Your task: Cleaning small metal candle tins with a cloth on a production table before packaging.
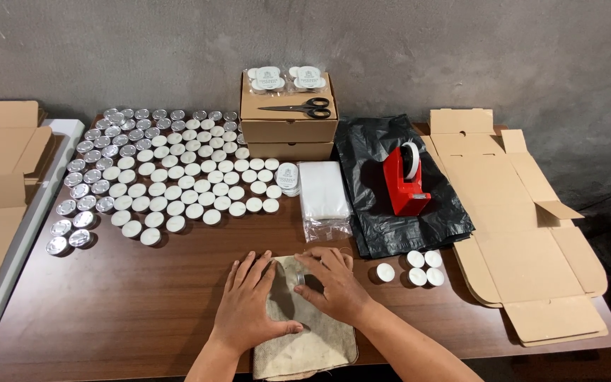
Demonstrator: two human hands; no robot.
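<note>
Two bare hands press flat on a beige cloth [305, 336] at the near edge of a dark wooden counter [129, 311]. The left hand [252, 301] lies palm down with fingers spread; the right hand [334, 283] angles in from five o'clock, fingers loosely curled over a small clear packet whose contents cannot be made out. Both forearms enter from the bottom of the frame. Four white tealights [411, 267] sit at the right hand's three o'clock. Bare wood lies open at nine o'clock. Farther off, at eleven o'clock, spreads a field of tealights [171, 170]; at twelve, a stack of clear bags [323, 189], cardboard boxes [288, 120] bearing scissors [302, 108]; at one o'clock, a red tape dispenser [404, 180] on black plastic sheeting [376, 212].
</note>
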